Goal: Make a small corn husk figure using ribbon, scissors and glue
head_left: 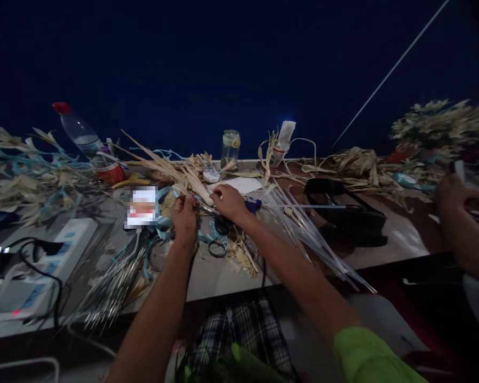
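Near the middle of the table, my left hand (184, 213) is closed in a pinch; what it grips is too small to name. Just right of it, my right hand (228, 201) has its fingers pressed together near the end of a dried husk strip (197, 183). Whether it grips the strip is hard to tell. More pale husk strips (159, 165) fan out behind my left hand. Beneath and between the hands lie dark-handled scissors (221, 223), light blue ribbon (165, 215) and a roll ring (217, 248).
Wire stems (114, 282) and a power strip (59, 260) lie left. Clear rods (315, 239) and a black strap (347, 213) lie right. Behind stand a jar (230, 151), a tilted bottle (80, 130) and a cup (278, 155). Another person's hands (459, 207) are at far right.
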Tool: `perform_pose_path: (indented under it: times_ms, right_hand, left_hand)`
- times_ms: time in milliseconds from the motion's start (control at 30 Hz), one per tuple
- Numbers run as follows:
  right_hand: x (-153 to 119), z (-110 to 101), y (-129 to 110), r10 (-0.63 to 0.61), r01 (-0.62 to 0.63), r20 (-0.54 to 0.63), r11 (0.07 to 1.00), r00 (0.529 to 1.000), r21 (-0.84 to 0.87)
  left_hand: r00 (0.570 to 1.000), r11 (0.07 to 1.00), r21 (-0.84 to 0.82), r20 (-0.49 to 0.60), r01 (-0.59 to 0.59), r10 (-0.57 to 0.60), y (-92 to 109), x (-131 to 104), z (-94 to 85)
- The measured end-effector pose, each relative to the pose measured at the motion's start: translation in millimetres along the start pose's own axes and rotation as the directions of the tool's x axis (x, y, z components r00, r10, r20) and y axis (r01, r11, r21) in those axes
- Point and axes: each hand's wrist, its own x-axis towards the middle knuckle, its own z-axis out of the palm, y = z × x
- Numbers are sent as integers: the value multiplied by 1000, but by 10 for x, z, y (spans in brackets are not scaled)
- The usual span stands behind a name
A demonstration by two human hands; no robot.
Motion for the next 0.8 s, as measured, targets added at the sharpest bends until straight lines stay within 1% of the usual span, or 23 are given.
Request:
perform_pose_path:
  times_ms: [33, 133, 200, 267, 300, 367, 433, 467, 533, 600, 633, 700, 733, 800]
  right_hand:
    - [63, 54, -39, 7, -6, 24, 999, 1000, -45]
    - [250, 235, -128, 97, -89, 53, 987, 994, -131]
    - [347, 332, -158, 142, -128, 84, 981, 986, -148]
    - [407, 376, -163, 172, -160, 89, 978, 981, -134]
    - [423, 375, -156, 175, -166, 71, 980, 982, -113]
    - [431, 334, -123, 156, -156, -4, 987, 988, -35]
    - [417, 261, -69, 128, -121, -57, 987, 990, 104]
    - [404, 222, -39, 134, -120, -61, 972, 989, 202]
    - [366, 154, 14, 179, -153, -22, 894, 984, 422]
    - [315, 106, 46, 232, -221, 64, 755, 971, 617]
    - [287, 90, 51, 249, -254, 110, 679, 962, 689]
    - [233, 65, 40, 255, -298, 182, 554, 950, 778]
    - [209, 54, 28, 249, -306, 202, 515, 947, 801]
    - [173, 33, 0, 238, -305, 212, 483, 948, 821]
  left_hand:
    - [1000, 1000, 21, 5, -10, 10, -6, 0, -2]
    - [999, 998, 58, 19, -36, 35, -9, -8, -6]
    - [999, 997, 74, 18, -35, 34, -2, -15, -8]
    - [1000, 996, 81, 11, -27, 27, 5, -19, -9]
    - [1000, 997, 79, 7, -22, 22, 6, -20, -8]
    - [1000, 998, 68, -5, -16, 17, 6, -19, -6]
    - [1000, 998, 60, -9, -11, 11, 4, -20, 2]
    - [1000, 999, 53, -4, -4, 4, 5, -24, 9]
    - [1000, 1000, 8, 21, 17, -18, 16, -37, 27]
    - [994, 994, -78, 90, 76, -69, 40, -59, 47]
    - [986, 985, -124, 135, 116, -100, 56, -72, 56]
    - [964, 963, -183, 216, 196, -155, 89, -96, 66]
    - [954, 954, -194, 242, 228, -179, 106, -107, 67]
    - [933, 940, -192, 283, 281, -221, 135, -124, 64]
